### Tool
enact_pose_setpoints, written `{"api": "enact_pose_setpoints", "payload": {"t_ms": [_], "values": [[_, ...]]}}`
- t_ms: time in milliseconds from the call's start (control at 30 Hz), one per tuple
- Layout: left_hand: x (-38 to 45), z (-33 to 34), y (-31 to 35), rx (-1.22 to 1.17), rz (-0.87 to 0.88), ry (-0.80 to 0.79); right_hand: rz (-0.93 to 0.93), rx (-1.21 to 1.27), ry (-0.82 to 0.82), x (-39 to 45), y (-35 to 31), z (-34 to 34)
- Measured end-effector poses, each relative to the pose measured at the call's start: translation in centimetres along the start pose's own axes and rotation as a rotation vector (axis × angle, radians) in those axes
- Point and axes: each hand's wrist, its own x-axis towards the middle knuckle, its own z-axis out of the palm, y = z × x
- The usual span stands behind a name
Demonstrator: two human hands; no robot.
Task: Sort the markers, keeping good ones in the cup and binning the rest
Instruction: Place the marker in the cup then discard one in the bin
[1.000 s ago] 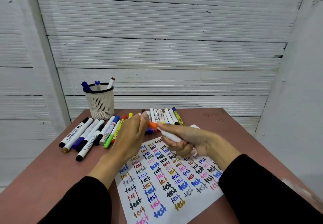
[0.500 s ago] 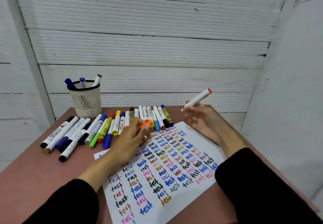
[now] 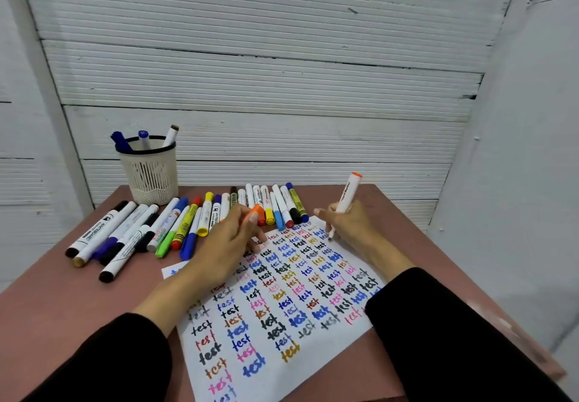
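Two hands work over the white paper sheet (image 3: 282, 307), which lies on the reddish-brown table (image 3: 62, 307) and is the landmark for the rest. In the head view, the right hand (image 3: 351, 223) grips the white orange-ended marker (image 3: 346, 201) in a writing hold, its tip down at the sheet's far right corner and its orange end pointing up. The left hand (image 3: 225, 245) rests at the sheet's far left edge and pinches the small orange cap (image 3: 254, 212) between its fingertips.

Beyond the sheet's far edge lies a row of capped coloured markers (image 3: 269, 204), with thicker whiteboard markers (image 3: 116, 235) to the sheet's far left. Behind those stands the white mesh cup with a black rim (image 3: 150, 172), holding three markers. No bin is in view.

My judgement: the test stroke is in hand. Next comes writing a word, judging the ink, recapping, then choosing cup or bin.

Rows of the word "test" in many colours cover the sheet. One thick marker reads "WHITEBOARD"; other labels are too small to read.
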Motion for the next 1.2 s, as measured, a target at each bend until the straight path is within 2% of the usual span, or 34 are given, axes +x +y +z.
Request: {"api": "enact_pose_setpoints", "payload": {"t_ms": [133,300,467,600,867,1033,1200], "values": [[0.01,-0.02,-0.11,0.001,-0.002,-0.002,-0.036,-0.077,0.016,0.37,0.47,0.02],[0.13,0.01,-0.19,-0.006,-0.015,0.004,-0.094,-0.251,-0.054,0.11,0.51,0.03],[0.18,0.06,-0.17,0.001,-0.021,0.003,-0.092,-0.198,-0.064,0.07,0.45,0.13],[0.12,0.01,-0.2,-0.016,-0.026,0.003,-0.105,-0.188,0.033,0.35,0.67,-0.1],[0.09,0.06,-0.03,-0.012,-0.03,0.006,-0.094,-0.232,-0.021,0.1,0.72,-0.16],[0.01,0.03,0.03,-0.015,-0.028,0.008,-0.103,-0.199,0.063,0.0,0.52,-0.22],[-0.03,0.04,0.07,-0.01,-0.025,0.009,-0.088,-0.27,0.027,0.3,0.71,-0.34]]}}
